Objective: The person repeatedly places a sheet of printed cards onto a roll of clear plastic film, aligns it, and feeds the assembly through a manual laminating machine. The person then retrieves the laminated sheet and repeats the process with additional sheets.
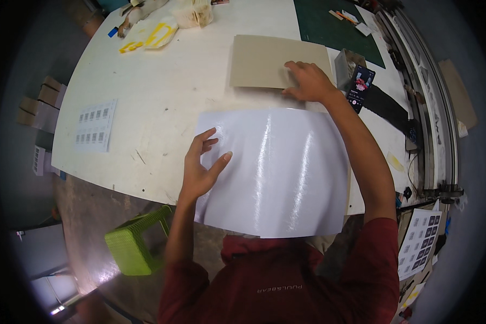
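Observation:
A large glossy white sheet lies near me, its front part hanging past the table's edge and streaked with reflections. My left hand is over the sheet's left side, fingers and thumb apart, holding nothing. Beyond the sheet, a beige cardboard piece or stack rests on the white table. My right hand reaches across to the cardboard's near right part. Its fingers are spread over the top, with the thumb by the near edge. Whether the fingertips press on the cardboard I cannot tell.
A grey open box and a lit phone stand right of the cardboard. Farther back is a green cutting mat. A printed sheet lies at left. A metal rail borders the right; a green stool stands below.

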Demonstrator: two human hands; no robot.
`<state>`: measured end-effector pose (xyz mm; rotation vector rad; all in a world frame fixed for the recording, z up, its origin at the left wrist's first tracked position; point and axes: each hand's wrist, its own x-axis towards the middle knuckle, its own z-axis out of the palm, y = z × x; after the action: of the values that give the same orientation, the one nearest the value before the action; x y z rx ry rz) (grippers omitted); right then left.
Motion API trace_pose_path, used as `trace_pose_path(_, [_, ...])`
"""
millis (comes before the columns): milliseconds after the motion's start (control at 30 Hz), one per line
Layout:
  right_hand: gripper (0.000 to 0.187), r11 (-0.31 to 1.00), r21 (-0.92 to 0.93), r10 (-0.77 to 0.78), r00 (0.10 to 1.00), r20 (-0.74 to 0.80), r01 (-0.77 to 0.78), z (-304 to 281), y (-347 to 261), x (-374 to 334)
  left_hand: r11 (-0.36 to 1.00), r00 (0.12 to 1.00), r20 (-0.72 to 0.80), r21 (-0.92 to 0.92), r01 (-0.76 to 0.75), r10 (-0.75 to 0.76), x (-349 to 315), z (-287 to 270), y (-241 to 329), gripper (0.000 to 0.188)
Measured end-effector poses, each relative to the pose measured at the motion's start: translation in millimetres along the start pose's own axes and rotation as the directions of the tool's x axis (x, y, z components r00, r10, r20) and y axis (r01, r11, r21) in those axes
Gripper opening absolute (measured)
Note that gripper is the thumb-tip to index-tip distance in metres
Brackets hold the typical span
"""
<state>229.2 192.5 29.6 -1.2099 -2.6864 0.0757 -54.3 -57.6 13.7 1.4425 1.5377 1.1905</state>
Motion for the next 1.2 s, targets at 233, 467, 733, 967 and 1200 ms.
trace_pose_path(233, [0.039,0.969,-0.204,-0.223,0.859,-0.461,0.142,-36,8,-11,0.998,0.994,0.093,0.025,-0.063,0.060,7,12,26,0.059])
trace_pose_path(467, [0.025,0.860,0.510,0.494,0.290,-0.819,-0.026,-162,13,-117,0.999,0.992,0.116,0.000,-0.054,0.053,-5,13,18,0.050])
trace_pose_path(733, [0.039,0.679,0.420,0.635,0.194,-0.748,-0.602,-217,66,-303,0.997,0.981,0.181,-0.037,-0.063,0.069,-5,25,18,0.049])
trace_pose_path(967, [0.039,0.535,0.517,0.742,0.079,-0.666,-0.669,-204,81,-408,0.995,0.982,0.173,-0.065,-0.071,0.082,-4,37,25,0.046])
trace_pose_path(1200, [0.029,0.385,0.914,0.920,0.129,-0.369,-0.128,-152,70,-421,0.994,0.967,0.231,0.005,-0.109,0.105,-7,40,31,0.048])
